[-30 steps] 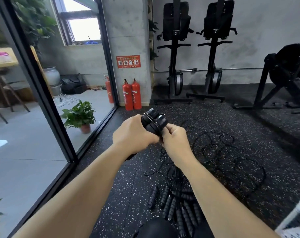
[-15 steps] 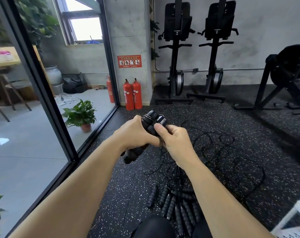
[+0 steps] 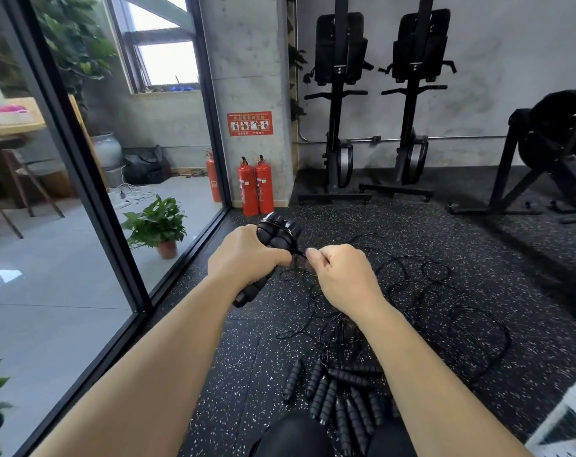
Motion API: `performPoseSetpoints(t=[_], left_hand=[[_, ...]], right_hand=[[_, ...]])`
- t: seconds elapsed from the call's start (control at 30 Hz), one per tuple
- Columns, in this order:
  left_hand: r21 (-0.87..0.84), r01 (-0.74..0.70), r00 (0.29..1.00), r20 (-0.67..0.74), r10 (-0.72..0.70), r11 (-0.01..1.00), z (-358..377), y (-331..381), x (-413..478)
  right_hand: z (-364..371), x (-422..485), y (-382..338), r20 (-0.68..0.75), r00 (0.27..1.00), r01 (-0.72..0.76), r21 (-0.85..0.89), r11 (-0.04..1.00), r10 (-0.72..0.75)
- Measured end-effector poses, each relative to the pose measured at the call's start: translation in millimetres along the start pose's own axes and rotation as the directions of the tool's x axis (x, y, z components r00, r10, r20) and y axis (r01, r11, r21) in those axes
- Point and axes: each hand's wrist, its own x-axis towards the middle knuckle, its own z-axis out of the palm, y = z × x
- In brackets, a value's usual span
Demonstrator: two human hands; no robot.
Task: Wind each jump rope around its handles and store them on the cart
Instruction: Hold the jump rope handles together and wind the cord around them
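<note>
Right in the middle of the frame, the person's left hand [image 3: 247, 255] is wrapped tightly around a pair of black foam handles [image 3: 278, 234] held side by side. Their tops jut up and to the right above the fist, and one lower end sticks out beneath the wrist. A few turns of thin black cord [image 3: 299, 253] already cross the handle tops. Just to the right, the right hand [image 3: 342, 275] has its fingers curled in, pinching that cord between thumb and forefinger so it runs taut across the short gap to the bundle. Both forearms reach up from the bottom corners of the frame. Below and to the right of the hands, a tangle of loose ropes [image 3: 445, 308] sprawls in loops over the black speckled floor [image 3: 412, 232]. More ribbed handles [image 3: 339, 400] lie in a heap at the lower centre, close to a dark-clad knee. A white framed object [image 3: 570, 420] cuts into the lower right corner, and too little of it shows to say what it is. A glass partition [image 3: 82, 166] slants across the left side, with a potted plant [image 3: 158, 225] behind it. Red fire extinguishers [image 3: 256, 186] stand against a concrete pillar at upper centre, and two upright black machines [image 3: 337, 103] stand along the wall to the right of them.
</note>
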Motion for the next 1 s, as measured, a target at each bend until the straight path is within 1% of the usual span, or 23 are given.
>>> performPoseSetpoints(t=[0.07,0.13,0.2,0.33,0.4,0.47,0.57,0.63,0.67,0.73,0.8,0.83,0.9,0.97,1.0], left_hand=[[0.068,0.018,1.000,-0.023,-0.016,0.998,-4,-3,4],[0.143,0.015,0.999,-0.035,-0.010,0.990,-6,-2,5],[0.238,0.012,0.998,-0.055,0.002,0.971,-7,1,4],[0.408,-0.023,0.997,-0.063,0.053,0.913,-4,12,0],[0.484,-0.092,0.992,-0.033,0.123,0.870,-1,19,-3],[0.553,-0.195,0.976,0.031,0.214,0.810,1,27,-7],[0.634,-0.357,0.927,0.151,0.342,0.686,1,40,-17],[0.661,-0.462,0.873,0.220,0.436,0.591,0,45,-22],[0.657,-0.507,0.845,0.248,0.474,0.558,-1,45,-24],[0.627,-0.582,0.792,0.291,0.538,0.518,-2,44,-27],[0.601,-0.630,0.750,0.306,0.586,0.492,-4,43,-28],[0.585,-0.645,0.737,0.306,0.603,0.491,-5,43,-29],[0.534,-0.671,0.720,0.301,0.626,0.514,-6,44,-31],[0.451,-0.702,0.701,0.298,0.648,0.551,-7,44,-33],[0.406,-0.712,0.695,0.289,0.658,0.573,-7,44,-33]], right_hand=[[-7,-4,-5,-0.024,0.999,0.034,-0.183,0.983,-0.040],[-14,-6,-14,-0.046,0.996,0.058,-0.305,0.951,-0.076],[-22,-7,-26,-0.053,0.991,0.091,-0.388,0.917,-0.120],[-39,-2,-51,-0.033,0.972,0.186,-0.490,0.852,-0.231],[-47,7,-64,-0.033,0.956,0.229,-0.536,0.813,-0.291],[-55,20,-72,-0.010,0.938,0.280,-0.569,0.773,-0.346],[-63,42,-77,0.069,0.904,0.381,-0.581,0.720,-0.422],[-66,54,-73,0.123,0.891,0.426,-0.553,0.716,-0.436],[-67,59,-68,0.142,0.894,0.431,-0.527,0.732,-0.425],[-69,69,-57,0.159,0.918,0.395,-0.448,0.802,-0.364],[-69,76,-45,0.190,0.941,0.327,-0.306,0.894,-0.279],[-67,78,-40,0.215,0.945,0.290,-0.211,0.934,-0.245],[-62,79,-31,0.259,0.946,0.205,-0.012,0.979,-0.195],[-59,76,-22,0.286,0.950,0.080,0.156,0.984,-0.123],[-57,72,-17,0.299,0.951,0.013,0.238,0.971,-0.086]])
